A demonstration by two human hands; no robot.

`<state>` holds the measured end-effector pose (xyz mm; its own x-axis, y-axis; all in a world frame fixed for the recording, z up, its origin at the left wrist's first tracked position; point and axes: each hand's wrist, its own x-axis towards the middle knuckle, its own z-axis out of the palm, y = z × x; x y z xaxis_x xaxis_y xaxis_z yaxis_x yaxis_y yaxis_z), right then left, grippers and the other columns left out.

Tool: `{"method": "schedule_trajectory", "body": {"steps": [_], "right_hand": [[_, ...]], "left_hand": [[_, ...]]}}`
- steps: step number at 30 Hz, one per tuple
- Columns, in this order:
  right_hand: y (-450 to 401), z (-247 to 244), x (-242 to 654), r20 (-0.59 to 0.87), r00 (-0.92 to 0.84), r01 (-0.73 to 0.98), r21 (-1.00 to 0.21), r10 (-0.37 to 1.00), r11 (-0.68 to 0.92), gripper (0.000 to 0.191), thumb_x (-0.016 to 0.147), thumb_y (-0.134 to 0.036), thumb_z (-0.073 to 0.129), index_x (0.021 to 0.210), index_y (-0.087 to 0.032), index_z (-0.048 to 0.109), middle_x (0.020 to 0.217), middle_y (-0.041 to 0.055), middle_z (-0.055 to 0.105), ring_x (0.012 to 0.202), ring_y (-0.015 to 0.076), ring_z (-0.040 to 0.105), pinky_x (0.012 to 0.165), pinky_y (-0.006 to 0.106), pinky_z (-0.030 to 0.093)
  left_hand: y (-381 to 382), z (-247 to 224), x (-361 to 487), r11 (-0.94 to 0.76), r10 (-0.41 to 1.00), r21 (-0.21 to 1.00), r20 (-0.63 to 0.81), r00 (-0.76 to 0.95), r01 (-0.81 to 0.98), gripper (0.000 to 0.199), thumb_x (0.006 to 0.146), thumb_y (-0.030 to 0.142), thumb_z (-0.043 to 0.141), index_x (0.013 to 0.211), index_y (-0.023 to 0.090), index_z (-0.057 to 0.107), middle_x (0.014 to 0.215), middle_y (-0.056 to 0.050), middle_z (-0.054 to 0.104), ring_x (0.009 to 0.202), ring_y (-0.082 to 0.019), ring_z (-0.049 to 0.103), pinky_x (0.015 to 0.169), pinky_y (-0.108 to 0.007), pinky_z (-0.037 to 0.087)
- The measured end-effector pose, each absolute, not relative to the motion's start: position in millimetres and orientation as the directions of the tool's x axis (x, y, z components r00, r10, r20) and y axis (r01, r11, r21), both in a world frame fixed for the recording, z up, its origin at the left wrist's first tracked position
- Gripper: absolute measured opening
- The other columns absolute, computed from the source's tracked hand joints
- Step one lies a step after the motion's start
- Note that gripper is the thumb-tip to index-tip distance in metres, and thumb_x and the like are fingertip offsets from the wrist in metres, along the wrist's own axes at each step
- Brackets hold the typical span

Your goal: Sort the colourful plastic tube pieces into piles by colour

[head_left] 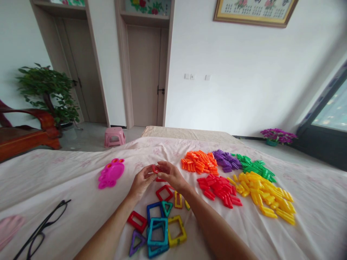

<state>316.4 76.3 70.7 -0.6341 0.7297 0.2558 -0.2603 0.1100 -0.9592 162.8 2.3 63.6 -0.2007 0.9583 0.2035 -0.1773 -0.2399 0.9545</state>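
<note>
My left hand (142,181) and my right hand (171,176) meet above the cloth, their fingertips closed on a small red magnetic tile (154,168). The fingers cover much of it, so its full shape is hidden. Just below my hands lies a red square tile (164,193). Nearer to me are a blue square tile (149,213), a green triangle tile (167,208), a red rectangular tile (131,219), a light-blue square tile (149,234), a yellow square tile (182,238) and a purple triangle tile (132,245). A narrow yellow tile (176,199) sits beside my right wrist.
On the right are piles of orange pieces (199,162), purple pieces (227,160), green pieces (255,167), red pieces (220,189) and yellow pieces (267,195). A pink paw-shaped plate (115,174) and black-framed glasses (45,226) lie left. A pink stool (115,136) stands beyond.
</note>
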Motion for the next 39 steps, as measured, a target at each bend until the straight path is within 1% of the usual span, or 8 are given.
{"method": "schedule_trajectory", "body": {"steps": [4, 8, 12, 15, 21, 29, 34, 39], "right_hand": [[71, 77, 315, 0.247, -0.602, -0.306, -0.95, 0.759, 0.067, 0.055, 0.065, -0.035, 0.083, 0.111, -0.02, 0.057, 0.112, 0.0097, 0.067, 0.108, 0.0262, 0.062, 0.083, 0.041, 0.056], [70, 80, 315, 0.262, -0.576, -0.249, -0.958, 0.774, 0.139, 0.051, 0.066, -0.036, 0.081, 0.108, -0.019, 0.058, 0.108, 0.0077, 0.067, 0.1, 0.0243, 0.065, 0.08, 0.04, 0.056], [80, 73, 320, 0.331, -0.465, -0.05, -0.936, 0.821, 0.349, 0.046, 0.07, -0.033, 0.077, 0.109, -0.018, 0.06, 0.108, 0.0077, 0.067, 0.099, 0.023, 0.064, 0.087, 0.042, 0.053], [91, 61, 327, 0.36, -0.409, 0.13, -0.887, 0.839, 0.444, 0.049, 0.07, -0.027, 0.076, 0.115, -0.017, 0.059, 0.114, 0.0098, 0.066, 0.105, 0.0242, 0.063, 0.092, 0.043, 0.05], [92, 54, 335, 0.352, -0.487, 0.389, -0.731, 0.799, 0.56, 0.061, 0.067, -0.022, 0.077, 0.125, -0.018, 0.056, 0.12, 0.0104, 0.064, 0.11, 0.025, 0.06, 0.095, 0.04, 0.048], [83, 55, 332, 0.352, -0.53, 0.454, -0.651, 0.772, 0.609, 0.07, 0.069, -0.023, 0.076, 0.135, -0.02, 0.051, 0.121, 0.0093, 0.064, 0.111, 0.0255, 0.059, 0.095, 0.037, 0.047], [85, 54, 333, 0.373, -0.54, 0.466, -0.614, 0.755, 0.637, 0.063, 0.069, -0.027, 0.077, 0.129, -0.019, 0.057, 0.122, 0.011, 0.064, 0.111, 0.0271, 0.058, 0.096, 0.039, 0.046], [85, 62, 330, 0.48, -0.52, 0.344, -0.64, 0.707, 0.688, 0.065, 0.067, -0.034, 0.081, 0.127, -0.022, 0.059, 0.121, 0.0084, 0.064, 0.111, 0.0256, 0.058, 0.098, 0.041, 0.045]], "left_hand": [[1, 64, 165, -0.274, 0.955, 0.941, 0.242, -0.17, -0.198, 0.049, 0.079, 0.034, 0.069, 0.123, 0.015, 0.057, 0.129, -0.014, 0.062, 0.118, -0.028, 0.059, 0.096, -0.041, 0.05], [2, 63, 168, -0.29, 0.945, 0.935, 0.247, -0.212, -0.206, 0.051, 0.076, 0.032, 0.071, 0.122, 0.014, 0.057, 0.126, -0.015, 0.064, 0.115, -0.027, 0.061, 0.098, -0.041, 0.049], [8, 58, 163, -0.316, 0.898, 0.929, 0.227, -0.376, -0.193, 0.056, 0.069, 0.033, 0.077, 0.118, 0.013, 0.058, 0.119, -0.014, 0.067, 0.109, -0.025, 0.064, 0.096, -0.039, 0.05], [12, 54, 152, -0.34, 0.847, 0.922, 0.216, -0.486, -0.183, 0.057, 0.07, 0.038, 0.075, 0.118, 0.013, 0.056, 0.121, -0.014, 0.065, 0.111, -0.023, 0.063, 0.095, -0.037, 0.049], [14, 53, 143, -0.325, 0.816, 0.927, 0.176, -0.551, -0.186, 0.056, 0.07, 0.041, 0.075, 0.116, 0.013, 0.058, 0.12, -0.014, 0.065, 0.108, -0.024, 0.063, 0.088, -0.036, 0.051], [10, 60, 151, -0.31, 0.846, 0.926, 0.166, -0.507, -0.215, 0.062, 0.065, 0.04, 0.077, 0.119, 0.015, 0.06, 0.12, -0.015, 0.067, 0.108, -0.025, 0.064, 0.084, -0.036, 0.053], [8, 64, 153, -0.297, 0.865, 0.925, 0.156, -0.476, -0.236, 0.065, 0.063, 0.038, 0.079, 0.12, 0.015, 0.06, 0.121, -0.015, 0.067, 0.11, -0.026, 0.063, 0.086, -0.037, 0.053], [4, 68, 156, -0.241, 0.924, 0.923, 0.124, -0.363, -0.301, 0.065, 0.064, 0.034, 0.079, 0.123, 0.016, 0.058, 0.125, -0.015, 0.065, 0.111, -0.026, 0.064, 0.091, -0.038, 0.052]]}}
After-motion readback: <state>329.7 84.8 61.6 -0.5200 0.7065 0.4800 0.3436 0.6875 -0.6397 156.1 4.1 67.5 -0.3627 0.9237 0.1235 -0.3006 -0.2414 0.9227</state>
